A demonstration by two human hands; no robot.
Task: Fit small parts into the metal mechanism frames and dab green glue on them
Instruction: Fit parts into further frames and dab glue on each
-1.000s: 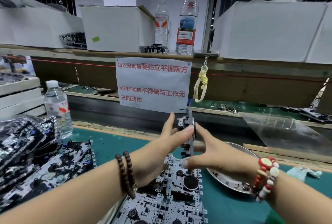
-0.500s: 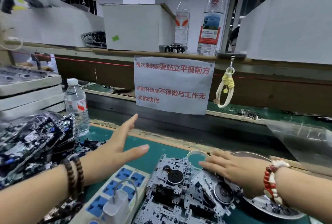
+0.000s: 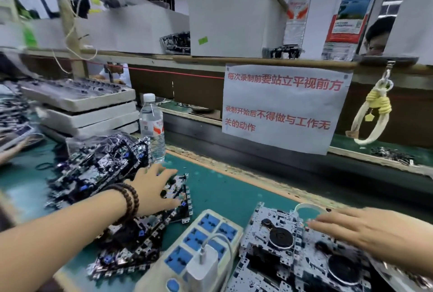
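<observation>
A heap of metal mechanism frames [image 3: 100, 170] lies at the left of the green mat. My left hand [image 3: 154, 188] rests on the top frame [image 3: 180, 188] at the heap's right edge, fingers spread and reaching over it. A second group of frames [image 3: 281, 240] with black round wheels lies at the lower right. My right hand [image 3: 365, 231] hovers flat over them, fingers straight and pointing left toward a small clear dish of green glue [image 3: 307, 212]. Neither hand holds anything that I can see.
A white power strip with blue sockets [image 3: 201, 245] and a plugged charger lies between the two groups. A water bottle [image 3: 152, 125] stands behind the heap. Stacked foam trays [image 3: 82, 104] sit at the left, and a paper notice [image 3: 281, 106] hangs from the shelf.
A second ago both hands held one frame upright; it now lies on the right group. My left hand has reached left and down onto the heap. The view has turned left.
</observation>
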